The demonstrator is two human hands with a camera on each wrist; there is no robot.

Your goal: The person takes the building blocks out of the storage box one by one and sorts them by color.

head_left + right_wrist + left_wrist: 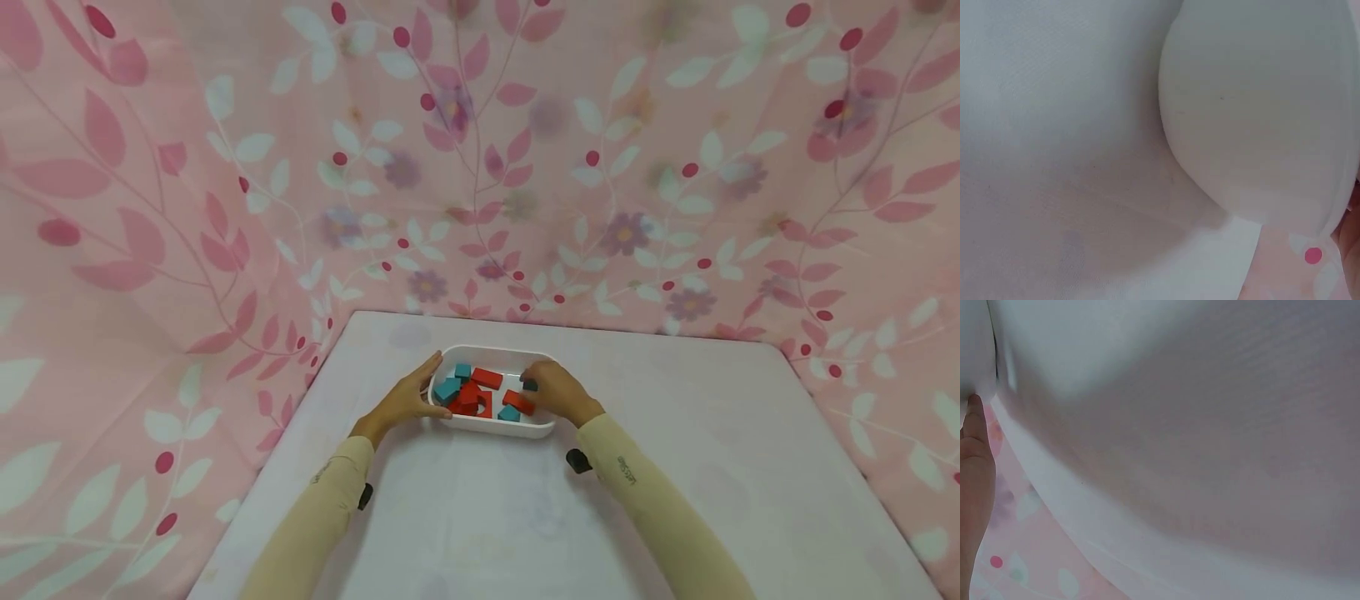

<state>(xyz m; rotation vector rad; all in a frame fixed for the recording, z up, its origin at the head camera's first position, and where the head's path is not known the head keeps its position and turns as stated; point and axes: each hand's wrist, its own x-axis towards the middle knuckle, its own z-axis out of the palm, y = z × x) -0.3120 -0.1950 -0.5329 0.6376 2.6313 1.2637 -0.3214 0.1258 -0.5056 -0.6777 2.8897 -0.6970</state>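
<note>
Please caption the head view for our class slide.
Left hand at one end of a white tray, right hand among its red blocks and teal blocks.

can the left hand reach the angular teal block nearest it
Probably yes: the left hand is right beside the angular teal block, which looks uncovered from above; only the rim of the rounded white tray seems to lie between.

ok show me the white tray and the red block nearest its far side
White tray (487, 426): head view, on its near outer wall.
Red block (487, 378): head view, on its upper face.
</note>
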